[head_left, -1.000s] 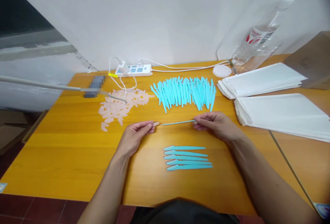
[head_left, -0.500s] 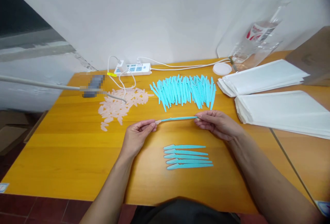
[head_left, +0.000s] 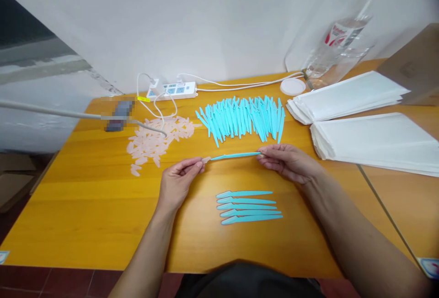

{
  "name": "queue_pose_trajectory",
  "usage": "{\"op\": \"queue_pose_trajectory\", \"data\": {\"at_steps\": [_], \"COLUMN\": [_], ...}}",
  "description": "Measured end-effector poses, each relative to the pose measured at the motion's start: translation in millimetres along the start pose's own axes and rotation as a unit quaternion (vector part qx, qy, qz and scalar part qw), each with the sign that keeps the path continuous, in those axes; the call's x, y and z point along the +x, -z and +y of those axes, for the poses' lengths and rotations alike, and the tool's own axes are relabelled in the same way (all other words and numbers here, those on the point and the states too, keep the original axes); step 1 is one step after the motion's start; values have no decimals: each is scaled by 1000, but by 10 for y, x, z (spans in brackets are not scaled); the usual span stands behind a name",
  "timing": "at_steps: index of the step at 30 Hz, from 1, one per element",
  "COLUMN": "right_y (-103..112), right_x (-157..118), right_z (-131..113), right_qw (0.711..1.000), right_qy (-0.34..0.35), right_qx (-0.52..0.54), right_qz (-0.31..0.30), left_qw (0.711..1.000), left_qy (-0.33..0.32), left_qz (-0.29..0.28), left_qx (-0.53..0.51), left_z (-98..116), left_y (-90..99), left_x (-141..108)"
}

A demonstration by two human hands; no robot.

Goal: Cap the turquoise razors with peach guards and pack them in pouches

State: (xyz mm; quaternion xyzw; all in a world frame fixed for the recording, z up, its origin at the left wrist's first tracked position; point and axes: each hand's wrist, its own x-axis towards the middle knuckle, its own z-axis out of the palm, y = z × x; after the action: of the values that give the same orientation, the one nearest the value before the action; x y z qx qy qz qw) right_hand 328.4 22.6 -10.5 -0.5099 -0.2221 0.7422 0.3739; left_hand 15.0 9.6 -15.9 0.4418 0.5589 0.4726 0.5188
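My left hand [head_left: 181, 177] pinches a small translucent pinkish cap [head_left: 206, 159]. In my right hand [head_left: 286, 161] is the right end of a thin blue stick [head_left: 236, 155], held level above the table. The stick's left tip meets the cap or lies right by it; whether it is inside, I cannot tell. Below the hands, several blue sticks with covered left ends [head_left: 249, 207] lie in a stacked row. A pile of blue sticks [head_left: 240, 117] is beyond the hands, and a heap of pinkish caps [head_left: 159, 138] spreads to its left.
A white power strip [head_left: 180, 90] with cables sits by the wall. A blurred dark device [head_left: 120, 115] is at the back left. At the right are white paper bags [head_left: 377, 140], a round white lid [head_left: 292, 86], a clear plastic bottle [head_left: 338, 44] and a cardboard box [head_left: 413, 69].
The view has shifted slightly. Both hands keep their grips on the cap and the stick, with little other visible movement.
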Motion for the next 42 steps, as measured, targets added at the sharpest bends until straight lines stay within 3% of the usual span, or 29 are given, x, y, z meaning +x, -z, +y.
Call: {"op": "queue_pose_trajectory", "data": {"at_steps": [8, 12, 14, 18, 24, 28, 32, 35, 37, 40, 42], "right_y": [-33, -57, -53, -40, -38, -2, 35, 53, 80, 166, 240], "right_x": [15, -26, -76, -173, -220, -239, -255, -245, -212, -114, -34], "right_z": [36, 32, 12, -37, -83, -115, -136, -147, -159, -189, -221], "right_qw": [1000, 995, 977, 905, 829, 809, 811, 816, 808, 754, 716], "right_qy": [-7, -3, 13, 35, 66, 67, 69, 84, 128, 211, 226], "right_qx": [5, -92, -207, -420, -553, -581, -581, -572, -561, -535, -537], "right_qz": [-12, -39, -53, -57, -56, -58, -35, 27, 128, 319, 385], "left_qw": [999, 996, 990, 958, 910, 888, 872, 860, 860, 877, 893], "left_qy": [18, 13, 8, -18, -138, -169, -174, -175, -178, -183, -186], "left_qz": [-28, -38, -64, -160, -230, -264, -291, -318, -319, -284, -232], "left_qx": [43, 79, 123, 237, 316, 337, 354, 359, 356, 342, 339], "left_z": [91, 83, 70, 58, 104, 140, 148, 154, 168, 201, 218], "left_y": [-177, -195, -160, -105, -161, -135, -75, -63, -58, 9, 116], "left_x": [-67, -71, -80, -157, -270, -269, -264, -264, -259, -222, -172]}}
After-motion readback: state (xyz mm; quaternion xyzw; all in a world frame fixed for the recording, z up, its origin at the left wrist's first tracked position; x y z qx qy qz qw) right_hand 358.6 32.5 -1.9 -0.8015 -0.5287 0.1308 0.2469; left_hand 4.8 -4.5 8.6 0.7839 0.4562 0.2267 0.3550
